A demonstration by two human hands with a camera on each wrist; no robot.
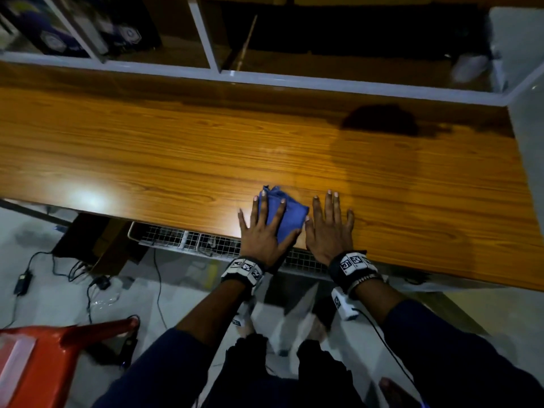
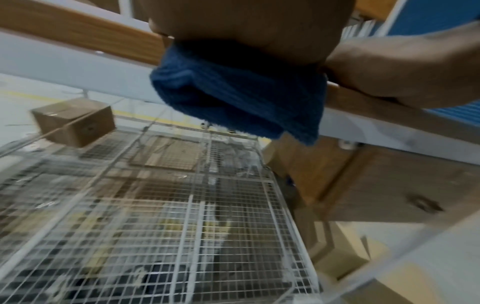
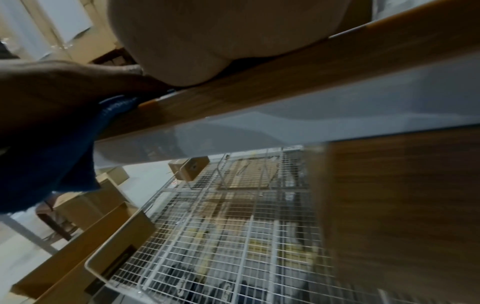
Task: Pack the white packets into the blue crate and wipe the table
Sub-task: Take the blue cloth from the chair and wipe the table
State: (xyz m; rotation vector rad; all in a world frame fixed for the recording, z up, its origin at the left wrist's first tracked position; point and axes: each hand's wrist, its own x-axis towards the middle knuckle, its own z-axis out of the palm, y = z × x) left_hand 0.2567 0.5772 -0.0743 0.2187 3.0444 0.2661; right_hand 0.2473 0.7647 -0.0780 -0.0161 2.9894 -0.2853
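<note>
A folded blue cloth [image 1: 287, 214] lies at the near edge of the wooden table [image 1: 176, 148]. My left hand [image 1: 263, 228] presses flat on the cloth with spread, straight fingers. In the left wrist view the cloth [image 2: 239, 98] hangs over the table's front edge under my palm. My right hand [image 1: 329, 225] lies flat on the bare wood just right of the cloth, fingers straight, its thumb near the cloth's corner. The right wrist view shows the cloth [image 3: 52, 160] at the left under the other hand. No white packets or blue crate are in view.
A white-framed partition [image 1: 265, 81] runs along the table's far side. A wire mesh rack [image 1: 188, 240] sits under the table's front edge. A red plastic chair [image 1: 44, 357] stands at lower left, with cables [image 1: 59, 275] on the floor.
</note>
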